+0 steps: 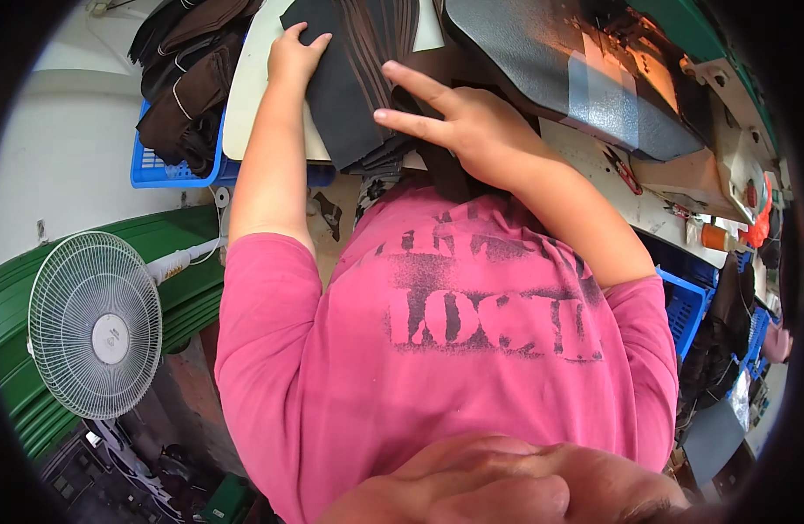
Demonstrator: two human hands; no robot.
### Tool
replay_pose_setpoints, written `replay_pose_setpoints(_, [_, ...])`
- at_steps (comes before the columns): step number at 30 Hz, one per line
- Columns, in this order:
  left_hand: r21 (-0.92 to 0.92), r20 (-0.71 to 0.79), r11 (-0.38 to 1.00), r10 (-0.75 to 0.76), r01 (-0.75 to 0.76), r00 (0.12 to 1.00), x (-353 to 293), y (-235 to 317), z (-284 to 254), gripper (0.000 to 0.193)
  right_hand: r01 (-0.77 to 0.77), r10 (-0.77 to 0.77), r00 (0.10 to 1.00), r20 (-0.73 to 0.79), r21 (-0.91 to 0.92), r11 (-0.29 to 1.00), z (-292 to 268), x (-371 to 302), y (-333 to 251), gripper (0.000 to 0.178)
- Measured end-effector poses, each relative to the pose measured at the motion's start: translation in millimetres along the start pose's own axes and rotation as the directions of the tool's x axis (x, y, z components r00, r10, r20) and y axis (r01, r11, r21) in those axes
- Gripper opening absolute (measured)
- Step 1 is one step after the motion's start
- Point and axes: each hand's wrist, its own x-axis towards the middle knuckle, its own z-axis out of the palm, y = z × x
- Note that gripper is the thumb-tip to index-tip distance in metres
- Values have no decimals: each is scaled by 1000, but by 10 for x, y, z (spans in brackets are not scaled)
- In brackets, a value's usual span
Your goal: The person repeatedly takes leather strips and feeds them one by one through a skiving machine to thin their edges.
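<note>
A stack of dark grey and brown cut fabric pieces (345, 109) lies fanned out at the top of the head view, with the layered edges showing as stripes. At the stack's left edge rests my left hand (295, 54), thumb and fingers apart on the dark cloth. My right hand (481, 131) is over the right side of the stack, two fingers stretched out towards the striped layers and apart from each other. Its other fingers are partly hidden. Under the cloth is a cream tabletop (255, 87).
A blue basket (171, 175) of bundled dark cloth stands left of the table. To the right are a grey machine bed (515, 52) and red-handled snips (625, 170). A white fan (96, 323) stands at lower left, and another blue basket (681, 306) at the right.
</note>
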Motion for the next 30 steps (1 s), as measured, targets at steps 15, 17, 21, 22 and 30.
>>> replay_pose_setpoints(15, [213, -234, 168, 965, -962, 117, -2020, 413, -151, 80, 206, -57, 797, -601, 181, 962, 40, -220, -164, 31])
replay_pose_setpoints(17, [417, -230, 101, 973, -903, 3, -2162, 541, -140, 81, 161, 35, 777, -628, 253, 954, -29, -217, -281, 30])
replay_pose_setpoints(21, [256, -299, 256, 938, -932, 176, -2243, 927, -469, 36, 124, 109, 731, -674, 288, 950, -136, -251, -312, 26])
replay_pose_setpoints(22, [12, -274, 292, 921, -956, 278, -2214, 1075, -580, 23, 115, 86, 741, -666, 252, 961, -188, -296, -314, 24])
replay_pose_setpoints(30, [-678, -326, 426, 557, -599, 764, -1609, 2170, -881, 35, -135, 214, 932, -293, 269, 954, -387, -883, -220, 19])
